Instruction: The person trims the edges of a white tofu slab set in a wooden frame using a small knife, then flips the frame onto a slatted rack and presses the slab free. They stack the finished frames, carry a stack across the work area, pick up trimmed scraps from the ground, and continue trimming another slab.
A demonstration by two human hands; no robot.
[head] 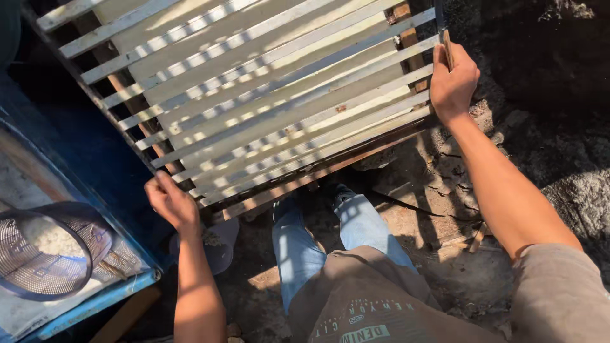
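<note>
A large white metal grate with many parallel slats lies tilted in front of me, over wooden boards. My left hand grips its near left corner at the dark frame edge. My right hand holds the right edge of the frame, fingers wrapped around the bar. My legs in blue jeans stand below the grate's near edge.
At the left stands a blue container with a round wire-mesh sieve inside. The ground to the right is rough dirt and rubble. A wooden plank lies at the lower left.
</note>
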